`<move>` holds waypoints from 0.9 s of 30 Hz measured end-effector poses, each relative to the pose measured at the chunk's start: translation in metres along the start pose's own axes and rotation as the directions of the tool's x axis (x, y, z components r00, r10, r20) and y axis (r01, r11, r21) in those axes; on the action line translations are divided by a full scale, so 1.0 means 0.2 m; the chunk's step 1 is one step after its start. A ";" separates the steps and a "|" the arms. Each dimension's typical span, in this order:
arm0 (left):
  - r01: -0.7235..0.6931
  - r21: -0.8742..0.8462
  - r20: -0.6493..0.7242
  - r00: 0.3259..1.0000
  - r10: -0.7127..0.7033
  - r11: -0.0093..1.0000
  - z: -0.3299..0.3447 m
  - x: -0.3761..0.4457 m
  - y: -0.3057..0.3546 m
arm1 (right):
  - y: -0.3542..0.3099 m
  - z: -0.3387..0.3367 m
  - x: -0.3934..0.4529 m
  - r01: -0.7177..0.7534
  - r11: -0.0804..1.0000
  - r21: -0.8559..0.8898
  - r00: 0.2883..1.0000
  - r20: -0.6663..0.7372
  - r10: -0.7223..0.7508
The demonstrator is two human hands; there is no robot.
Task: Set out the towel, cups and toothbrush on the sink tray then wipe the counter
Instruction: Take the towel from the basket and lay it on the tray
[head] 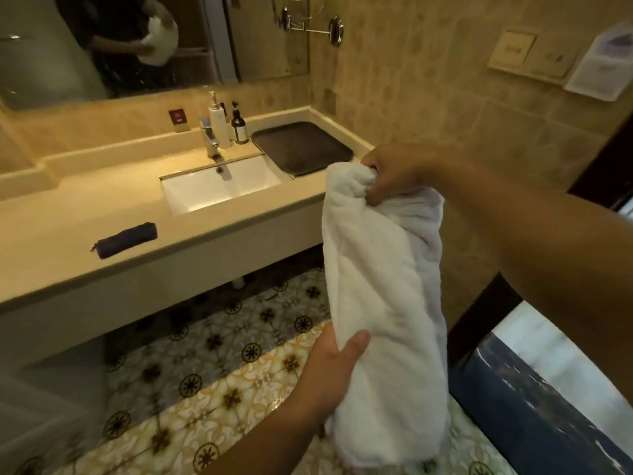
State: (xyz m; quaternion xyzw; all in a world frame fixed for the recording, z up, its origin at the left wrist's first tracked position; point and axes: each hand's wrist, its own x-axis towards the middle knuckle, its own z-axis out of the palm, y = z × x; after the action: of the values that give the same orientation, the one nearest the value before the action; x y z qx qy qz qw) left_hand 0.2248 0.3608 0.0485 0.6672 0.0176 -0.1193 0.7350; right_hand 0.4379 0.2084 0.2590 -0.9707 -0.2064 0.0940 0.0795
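A person's right hand [394,176] pinches the top of a white fluffy towel [383,303] while the left hand [337,368] wraps its lower part, apparently steadying the hanging roll near the empty dark tray [303,147] on the beige bench [102,214].

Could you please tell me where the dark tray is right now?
The dark tray lies on the counter right of the sink, by the wall corner, bare.
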 end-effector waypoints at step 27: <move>-0.077 0.045 -0.191 0.978 0.084 0.996 -0.42 2.61 0.49 | 0.65 -0.47 2.78 0.289 0.942 -0.169 0.955 0.116 -0.272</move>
State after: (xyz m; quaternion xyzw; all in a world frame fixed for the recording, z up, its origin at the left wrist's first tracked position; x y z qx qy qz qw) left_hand 0.7617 0.3730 0.0388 0.6893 0.0594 -0.0248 0.7216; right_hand 1.0062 0.3115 0.2431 -0.9292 -0.3538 0.1063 -0.0076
